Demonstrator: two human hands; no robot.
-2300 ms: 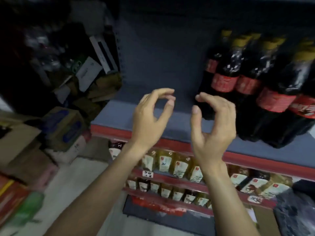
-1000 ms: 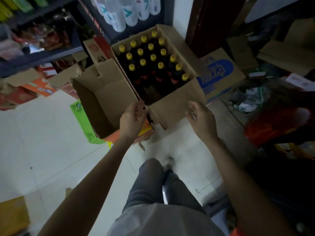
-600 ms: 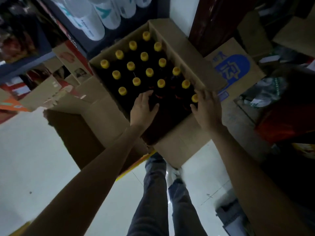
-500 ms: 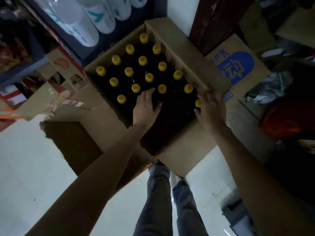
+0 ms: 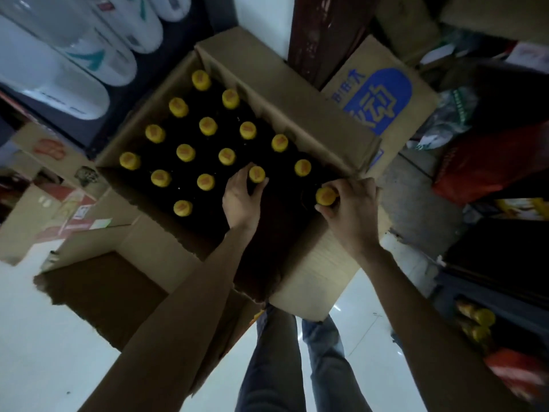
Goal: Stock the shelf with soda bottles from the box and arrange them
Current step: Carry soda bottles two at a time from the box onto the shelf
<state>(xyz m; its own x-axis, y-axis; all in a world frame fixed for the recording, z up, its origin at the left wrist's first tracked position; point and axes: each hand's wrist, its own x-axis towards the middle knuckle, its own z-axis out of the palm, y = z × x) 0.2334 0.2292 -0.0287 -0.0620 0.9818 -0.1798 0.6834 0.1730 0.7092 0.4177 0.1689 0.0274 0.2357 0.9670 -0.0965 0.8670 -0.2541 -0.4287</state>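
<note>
Two bare hands reach down into an open brown cardboard box [image 5: 300, 114] standing on a pale glossy tiled floor [image 5: 44, 337], its flaps folded outward. Beside the box's far right corner sits a second cardboard carton with a blue printed panel [image 5: 383, 99], and white plastic bottles with teal markings [image 5: 77, 55] lie on a dark shelf at upper left. A torn brown cardboard flap [image 5: 104, 286] spreads over the floor at lower left, and the person's grey trouser legs [image 5: 297, 367] show below the box.

Inside the box, dark soda bottles with yellow screw caps [image 5: 185, 152] stand upright in close rows, filling the left and far part; the near right part looks dark and its contents cannot be made out. The left hand [image 5: 240, 197] curls its fingers [image 5: 237, 178] and thumb around the neck of one yellow-capped bottle [image 5: 257, 174] in the near row, the cap showing above the grip. The right hand [image 5: 350, 209] pinches the neck of another yellow-capped bottle [image 5: 326, 195] at the box's right edge, fingers [image 5: 341, 185] wrapped over it and thumb below the cap. Both gripped bottles are inside the box. Yellow-capped bottles [image 5: 478, 324] also show on a low shelf at lower right.
</note>
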